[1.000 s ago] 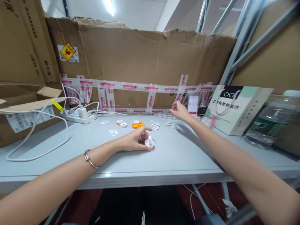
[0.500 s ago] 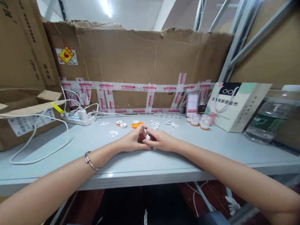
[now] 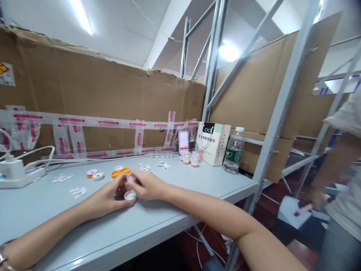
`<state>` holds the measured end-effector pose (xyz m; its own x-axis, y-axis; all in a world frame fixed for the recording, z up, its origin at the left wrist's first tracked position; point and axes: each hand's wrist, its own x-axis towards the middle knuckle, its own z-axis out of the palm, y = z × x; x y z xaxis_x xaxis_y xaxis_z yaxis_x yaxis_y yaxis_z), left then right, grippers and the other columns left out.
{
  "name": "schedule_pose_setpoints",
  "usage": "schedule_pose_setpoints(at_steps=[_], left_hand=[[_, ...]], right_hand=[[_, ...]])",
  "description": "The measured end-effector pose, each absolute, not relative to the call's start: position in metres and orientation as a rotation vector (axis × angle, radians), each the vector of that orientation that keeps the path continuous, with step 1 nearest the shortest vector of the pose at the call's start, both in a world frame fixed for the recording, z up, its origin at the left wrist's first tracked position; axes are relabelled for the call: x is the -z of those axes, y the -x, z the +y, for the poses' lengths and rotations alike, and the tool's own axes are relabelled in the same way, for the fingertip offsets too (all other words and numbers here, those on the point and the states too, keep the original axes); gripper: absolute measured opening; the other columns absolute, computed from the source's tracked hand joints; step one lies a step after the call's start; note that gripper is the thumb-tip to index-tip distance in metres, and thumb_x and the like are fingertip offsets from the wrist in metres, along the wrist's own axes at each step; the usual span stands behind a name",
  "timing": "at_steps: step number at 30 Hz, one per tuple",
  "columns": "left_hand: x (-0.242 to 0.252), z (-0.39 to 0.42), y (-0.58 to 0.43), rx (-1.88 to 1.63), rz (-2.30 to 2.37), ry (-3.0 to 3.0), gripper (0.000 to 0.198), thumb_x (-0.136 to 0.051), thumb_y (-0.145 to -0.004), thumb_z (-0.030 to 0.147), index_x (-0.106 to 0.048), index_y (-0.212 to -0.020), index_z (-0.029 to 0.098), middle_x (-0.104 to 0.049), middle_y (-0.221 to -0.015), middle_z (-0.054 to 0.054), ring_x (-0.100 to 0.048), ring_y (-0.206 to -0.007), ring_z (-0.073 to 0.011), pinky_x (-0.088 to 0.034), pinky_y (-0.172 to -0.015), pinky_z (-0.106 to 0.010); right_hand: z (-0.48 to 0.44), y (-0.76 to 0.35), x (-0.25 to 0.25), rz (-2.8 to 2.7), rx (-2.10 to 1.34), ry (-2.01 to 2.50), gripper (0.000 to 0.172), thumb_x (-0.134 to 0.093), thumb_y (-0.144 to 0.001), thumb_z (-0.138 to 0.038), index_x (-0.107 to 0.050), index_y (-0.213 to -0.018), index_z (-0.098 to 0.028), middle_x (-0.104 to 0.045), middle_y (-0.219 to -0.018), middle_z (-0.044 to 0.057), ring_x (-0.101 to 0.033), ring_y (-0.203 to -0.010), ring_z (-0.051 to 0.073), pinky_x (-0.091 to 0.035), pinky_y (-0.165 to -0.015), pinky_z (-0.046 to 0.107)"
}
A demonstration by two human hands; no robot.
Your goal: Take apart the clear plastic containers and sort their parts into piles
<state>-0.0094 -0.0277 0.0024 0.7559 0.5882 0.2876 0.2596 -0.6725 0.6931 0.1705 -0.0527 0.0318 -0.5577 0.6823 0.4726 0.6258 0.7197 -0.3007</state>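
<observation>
My left hand (image 3: 107, 197) is closed around the rim of a small round white cup-like part (image 3: 130, 195), with a trace of orange under its edge. The part is held low over the grey tabletop (image 3: 167, 183). Just above it, my right hand (image 3: 149, 186) pinches a small white piece (image 3: 131, 179), mostly covered by the fingers. Behind my hands are orange rings (image 3: 116, 174) and a white ring-shaped part (image 3: 98, 176). Thin white discs (image 3: 78, 192) lie in two groups left of them. Small white cut-out pieces (image 3: 144, 167) are beyond my right hand.
Clear domes on orange bases (image 3: 194, 159) stand near a phone (image 3: 183, 142), a paper bag (image 3: 213, 144) and a water bottle (image 3: 233, 151). A power strip (image 3: 16, 177) with cables is at the left. Another person (image 3: 347, 177) stands at the right beyond the metal frame.
The view has swung right, bringing another person into sight. My hands have shifted apart slightly, and the white cup-like part now shows between them.
</observation>
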Motion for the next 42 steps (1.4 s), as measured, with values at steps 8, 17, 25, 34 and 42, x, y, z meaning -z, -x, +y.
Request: schedule_pose_setpoints(at_steps=[8,17,25,34,42], left_hand=[[-0.002,-0.030,0.010,-0.766,0.677,-2.379,0.040,-0.058,-0.073,0.035,-0.042,-0.106,0.020,-0.054,-0.079,0.000,-0.053,-0.071,-0.0139,-0.044,-0.063,-0.026],[-0.037,-0.028,0.020,-1.070,0.841,-2.506,0.039,-0.062,-0.071,0.043,-0.052,-0.099,0.018,-0.061,-0.094,-0.005,-0.058,-0.086,-0.0175,-0.047,-0.075,-0.032],[-0.056,-0.026,0.012,-1.361,1.065,-2.813,0.020,-0.053,-0.081,0.024,-0.062,-0.098,0.020,-0.064,-0.089,-0.004,-0.059,-0.076,-0.0149,-0.045,-0.068,-0.026],[-0.040,-0.021,0.007,-1.504,1.170,-2.958,0.020,-0.049,-0.084,0.022,-0.063,-0.098,0.018,-0.058,-0.079,-0.004,-0.054,-0.070,-0.0140,-0.045,-0.063,-0.024],[-0.036,-0.026,0.008,-1.609,1.095,-3.096,0.021,-0.046,-0.085,0.015,-0.060,-0.101,0.016,-0.064,-0.084,-0.005,-0.058,-0.073,-0.0141,-0.046,-0.066,-0.024]], right_hand=[[-0.048,-0.172,-0.036,-2.139,-0.439,0.879,0.017,-0.048,-0.083,-0.026,-0.057,-0.095,-0.017,-0.054,-0.068,-0.002,-0.048,-0.059,0.009,-0.039,-0.060,0.021],[-0.038,-0.167,-0.033,-1.855,-0.936,0.850,0.012,-0.054,-0.077,-0.020,-0.056,-0.088,-0.016,-0.061,-0.065,-0.001,-0.059,-0.062,0.011,-0.048,-0.065,0.026],[-0.034,-0.147,-0.061,-1.592,-1.208,0.844,0.020,-0.069,-0.066,-0.030,-0.063,-0.077,-0.014,-0.066,-0.064,0.001,-0.065,-0.067,0.014,-0.051,-0.076,0.032],[-0.025,-0.151,-0.045,-1.528,-1.210,0.726,0.030,-0.070,-0.064,-0.036,-0.067,-0.084,-0.015,-0.069,-0.075,0.003,-0.065,-0.076,0.016,-0.049,-0.084,0.035],[-0.029,-0.160,-0.048,-1.554,-1.280,0.671,0.033,-0.069,-0.066,-0.039,-0.070,-0.087,-0.014,-0.070,-0.075,0.005,-0.067,-0.076,0.016,-0.048,-0.087,0.036]])
